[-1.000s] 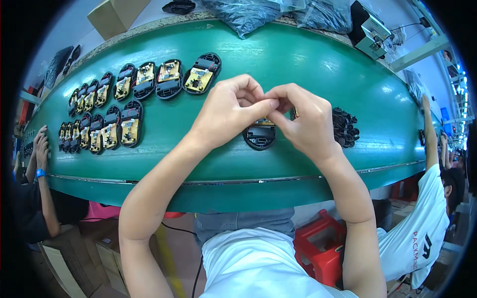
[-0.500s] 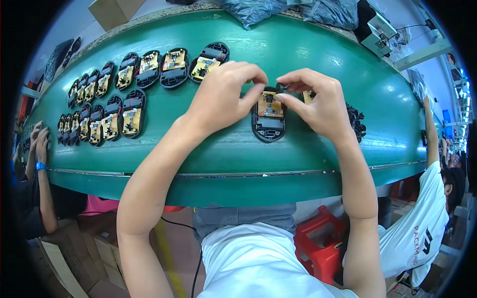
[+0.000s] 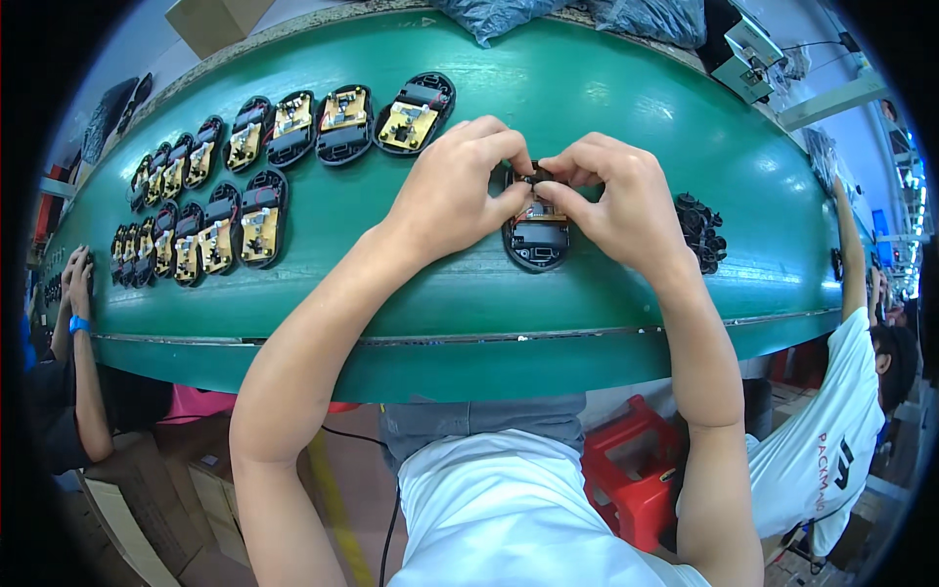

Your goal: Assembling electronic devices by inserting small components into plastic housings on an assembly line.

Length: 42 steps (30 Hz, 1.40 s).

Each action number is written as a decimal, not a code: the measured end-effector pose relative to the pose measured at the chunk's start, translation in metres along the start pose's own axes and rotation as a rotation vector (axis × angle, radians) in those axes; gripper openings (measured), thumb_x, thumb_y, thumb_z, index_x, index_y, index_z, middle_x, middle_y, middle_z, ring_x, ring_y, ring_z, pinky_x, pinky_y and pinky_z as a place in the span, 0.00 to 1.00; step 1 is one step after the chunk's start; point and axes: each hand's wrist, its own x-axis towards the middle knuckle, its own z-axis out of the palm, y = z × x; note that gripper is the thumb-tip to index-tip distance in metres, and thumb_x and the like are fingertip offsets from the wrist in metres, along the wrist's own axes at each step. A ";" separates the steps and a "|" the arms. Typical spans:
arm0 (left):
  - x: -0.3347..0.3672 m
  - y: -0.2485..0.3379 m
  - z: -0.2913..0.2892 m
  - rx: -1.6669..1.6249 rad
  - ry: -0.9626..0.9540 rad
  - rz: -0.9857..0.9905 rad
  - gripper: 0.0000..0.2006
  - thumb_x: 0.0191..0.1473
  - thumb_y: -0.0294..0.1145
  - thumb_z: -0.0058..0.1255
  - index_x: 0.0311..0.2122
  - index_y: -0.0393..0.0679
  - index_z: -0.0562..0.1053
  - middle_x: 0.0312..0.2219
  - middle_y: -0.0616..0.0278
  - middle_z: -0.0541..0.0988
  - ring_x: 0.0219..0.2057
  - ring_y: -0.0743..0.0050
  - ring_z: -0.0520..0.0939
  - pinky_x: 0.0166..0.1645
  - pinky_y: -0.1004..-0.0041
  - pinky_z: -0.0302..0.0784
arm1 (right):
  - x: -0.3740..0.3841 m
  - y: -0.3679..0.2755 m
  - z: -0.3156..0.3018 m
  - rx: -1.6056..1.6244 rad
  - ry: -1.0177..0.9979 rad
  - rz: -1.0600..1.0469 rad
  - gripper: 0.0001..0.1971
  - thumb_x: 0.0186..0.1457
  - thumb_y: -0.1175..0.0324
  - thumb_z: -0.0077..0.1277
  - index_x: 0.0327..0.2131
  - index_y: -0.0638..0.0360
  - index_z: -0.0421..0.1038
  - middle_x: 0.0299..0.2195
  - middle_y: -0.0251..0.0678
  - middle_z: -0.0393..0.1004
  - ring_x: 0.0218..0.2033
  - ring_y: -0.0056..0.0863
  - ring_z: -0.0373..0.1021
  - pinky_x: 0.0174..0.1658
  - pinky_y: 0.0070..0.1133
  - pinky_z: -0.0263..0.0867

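In front of me on the green bench lies an open computer mouse base (image 3: pixel 538 249), a black oval shell with a yellow circuit board inside. Both my hands meet over its far end. My right hand (image 3: pixel 616 196) pinches a small black wheel-like part between thumb and forefinger, low over the board; the fingertips mostly cover it. My left hand (image 3: pixel 455 186) comes in from the other side, its thumb and forefinger closed at the same spot. Whatever the left fingertips grip is hidden. To the right sits a pile of small black wheels (image 3: pixel 699 235).
Several open mouse bases (image 3: pixel 416 122) stand in two rows along the left of the green bench (image 3: pixel 440 303). Plastic bags (image 3: pixel 646 22) and a machine (image 3: pixel 748 64) sit at the far edge. Co-workers are at both sides; a red stool (image 3: pixel 636 479) is below.
My right hand has brought the small black part left and down onto the mouse base's far end. My left fingertips have closed in beside it, and the two hands are now nearly touching.
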 end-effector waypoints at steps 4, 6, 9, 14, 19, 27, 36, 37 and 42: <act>0.000 -0.002 0.002 -0.013 -0.018 -0.008 0.08 0.47 0.26 0.61 0.32 0.37 0.75 0.34 0.55 0.78 0.39 0.53 0.79 0.44 0.63 0.75 | 0.001 -0.002 -0.001 -0.117 -0.018 -0.087 0.08 0.49 0.68 0.64 0.32 0.60 0.80 0.30 0.39 0.78 0.32 0.41 0.76 0.37 0.33 0.71; 0.003 -0.003 0.001 -0.029 -0.034 0.000 0.08 0.48 0.26 0.61 0.32 0.37 0.75 0.35 0.56 0.78 0.38 0.58 0.80 0.43 0.65 0.75 | 0.007 -0.001 -0.008 -0.161 -0.058 -0.122 0.08 0.49 0.67 0.63 0.32 0.60 0.80 0.30 0.39 0.78 0.33 0.42 0.75 0.37 0.34 0.71; 0.001 -0.007 -0.001 -0.164 -0.069 -0.023 0.07 0.50 0.27 0.61 0.33 0.37 0.76 0.37 0.59 0.80 0.38 0.65 0.80 0.42 0.68 0.75 | 0.009 -0.001 -0.008 -0.191 -0.089 -0.139 0.08 0.50 0.66 0.62 0.31 0.60 0.80 0.30 0.39 0.77 0.34 0.42 0.75 0.38 0.36 0.70; -0.002 -0.007 0.003 -0.145 -0.037 -0.062 0.06 0.50 0.25 0.61 0.34 0.37 0.78 0.37 0.59 0.80 0.35 0.66 0.81 0.39 0.71 0.77 | 0.003 -0.006 0.005 -0.273 -0.037 -0.174 0.08 0.51 0.67 0.61 0.34 0.60 0.81 0.33 0.40 0.77 0.34 0.43 0.75 0.39 0.35 0.71; -0.003 0.000 0.007 -0.045 0.000 0.003 0.07 0.49 0.24 0.61 0.35 0.36 0.76 0.34 0.56 0.79 0.34 0.62 0.82 0.40 0.69 0.78 | -0.005 0.005 -0.001 0.050 -0.021 -0.128 0.12 0.52 0.68 0.62 0.40 0.59 0.79 0.34 0.41 0.77 0.33 0.40 0.75 0.38 0.32 0.71; -0.007 0.004 0.006 0.092 0.074 0.062 0.09 0.49 0.23 0.61 0.37 0.39 0.76 0.35 0.54 0.79 0.39 0.53 0.81 0.44 0.62 0.77 | -0.009 -0.009 -0.021 0.056 -0.058 -0.040 0.09 0.49 0.66 0.64 0.33 0.59 0.79 0.29 0.38 0.79 0.29 0.33 0.75 0.35 0.28 0.71; -0.004 -0.013 0.002 0.013 -0.022 0.187 0.14 0.47 0.23 0.59 0.43 0.41 0.80 0.46 0.56 0.82 0.50 0.53 0.80 0.54 0.59 0.76 | -0.006 -0.037 0.008 0.294 -0.093 0.234 0.11 0.47 0.66 0.67 0.29 0.63 0.78 0.22 0.37 0.80 0.24 0.26 0.78 0.32 0.23 0.74; -0.004 -0.012 0.002 0.012 -0.025 0.176 0.14 0.48 0.23 0.59 0.43 0.41 0.80 0.46 0.57 0.82 0.49 0.53 0.81 0.54 0.60 0.76 | -0.007 -0.035 0.006 0.291 -0.094 0.232 0.11 0.47 0.66 0.67 0.29 0.63 0.78 0.22 0.37 0.80 0.24 0.26 0.78 0.32 0.23 0.74; -0.004 -0.008 0.006 0.068 -0.023 0.178 0.14 0.49 0.24 0.58 0.43 0.42 0.80 0.46 0.58 0.82 0.49 0.54 0.81 0.54 0.60 0.76 | -0.010 -0.023 0.003 0.260 -0.085 0.120 0.05 0.50 0.75 0.62 0.31 0.65 0.78 0.26 0.39 0.81 0.26 0.25 0.79 0.34 0.22 0.74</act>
